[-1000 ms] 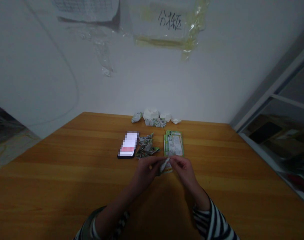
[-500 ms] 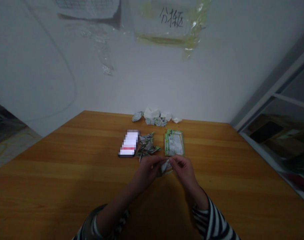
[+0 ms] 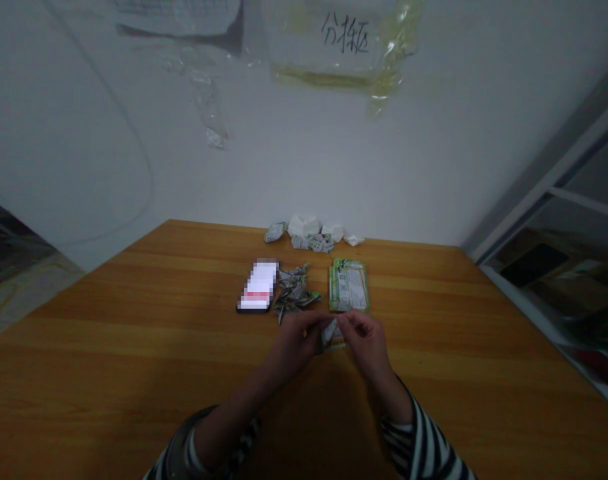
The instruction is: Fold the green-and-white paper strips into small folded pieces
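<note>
Between my hands is a small printed packet (image 3: 331, 333), whitish with green and orange marks, partly covered by my fingers. My left hand (image 3: 298, 339) is closed on its left side, and my right hand (image 3: 365, 340) pinches its upper right edge. The fingertips of both hands nearly meet at the top of the packet. Just beyond my right hand lies a stack of flat green and white packets (image 3: 349, 287). A pile of crumpled, torn wrappers (image 3: 295, 290) sits beyond my left hand.
A phone (image 3: 258, 285) with a lit screen lies left of the wrappers. Crumpled white tissues (image 3: 304, 227) and more wrapper scraps (image 3: 311, 243) are along the wall at the wooden table's (image 3: 459, 320) back edge. Shelving (image 3: 549, 190) stands at the right.
Both hands stay almost in place on the packet. My right hand and forearm have shifted very slightly to the left.
</note>
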Demonstrator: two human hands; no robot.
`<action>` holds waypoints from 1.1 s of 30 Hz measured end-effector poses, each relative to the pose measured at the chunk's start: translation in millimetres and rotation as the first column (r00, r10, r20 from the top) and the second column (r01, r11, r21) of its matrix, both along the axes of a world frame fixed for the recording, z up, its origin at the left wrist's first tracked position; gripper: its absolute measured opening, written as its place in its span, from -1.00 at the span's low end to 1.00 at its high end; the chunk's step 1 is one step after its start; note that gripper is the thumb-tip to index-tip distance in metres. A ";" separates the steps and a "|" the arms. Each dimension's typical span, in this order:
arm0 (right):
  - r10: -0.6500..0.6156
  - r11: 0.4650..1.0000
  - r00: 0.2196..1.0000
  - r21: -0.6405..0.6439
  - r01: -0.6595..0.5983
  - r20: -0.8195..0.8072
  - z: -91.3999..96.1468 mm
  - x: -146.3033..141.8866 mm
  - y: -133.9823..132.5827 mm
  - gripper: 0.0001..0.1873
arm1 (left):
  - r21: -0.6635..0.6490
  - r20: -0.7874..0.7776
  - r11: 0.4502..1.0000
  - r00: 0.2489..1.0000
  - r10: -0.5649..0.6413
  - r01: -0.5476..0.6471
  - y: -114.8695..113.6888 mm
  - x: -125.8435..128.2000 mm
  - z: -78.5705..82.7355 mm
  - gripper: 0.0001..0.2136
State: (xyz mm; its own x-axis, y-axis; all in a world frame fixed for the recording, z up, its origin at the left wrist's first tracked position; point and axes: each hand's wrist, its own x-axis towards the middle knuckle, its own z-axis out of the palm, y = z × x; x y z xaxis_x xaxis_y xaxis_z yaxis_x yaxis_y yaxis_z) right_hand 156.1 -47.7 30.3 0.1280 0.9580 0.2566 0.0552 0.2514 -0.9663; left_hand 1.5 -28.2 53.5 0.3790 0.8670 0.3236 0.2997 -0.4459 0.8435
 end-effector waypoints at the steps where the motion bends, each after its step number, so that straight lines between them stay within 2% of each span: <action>1: -0.015 1.000 1.000 0.001 0.015 -0.006 -0.4 -1.0 -0.3 -0.77 | -0.017 0.010 1.000 1.000 0.008 -0.007 -0.2 0.2 1.5 -0.80; 6: -0.070 0.997 0.996 0.026 0.069 0.047 -2.7 -2.4 -1.1 -0.76 | -0.071 0.040 0.997 0.998 0.048 -0.045 -0.3 -1.8 6.1 -0.73; 14: -0.197 0.975 0.952 0.145 0.166 0.234 -8.0 -6.6 -4.7 -0.75 | -0.072 -0.039 0.997 0.999 -0.029 0.026 1.9 -2.5 0.5 -0.75; 18: -0.247 0.966 0.939 0.143 0.217 0.241 -10.9 -8.4 -5.0 -0.74 | -0.156 0.059 0.983 0.995 -0.085 0.093 0.3 -0.5 1.7 -0.74; 20: -0.249 0.966 0.942 0.134 0.223 0.224 -11.3 -8.0 -4.9 -0.74 | -0.231 0.167 0.968 0.984 -0.063 0.101 -0.3 0.7 2.6 -0.72; 23: -0.251 0.964 0.949 0.134 0.228 0.193 -10.8 -7.3 -5.0 -0.74 | -0.290 0.264 0.956 0.963 0.044 0.036 -0.3 2.5 2.7 -0.76; 28: -0.267 0.959 0.947 0.151 0.241 0.180 -10.1 -7.7 -6.5 -0.74 | -0.292 0.173 0.956 0.985 0.013 0.039 -1.3 3.7 1.6 -0.75; 33: -0.229 0.965 0.955 0.175 0.197 0.187 -8.3 -7.6 -8.0 -0.75 | -0.312 0.233 0.950 0.970 0.071 0.006 -3.8 4.7 2.4 -0.72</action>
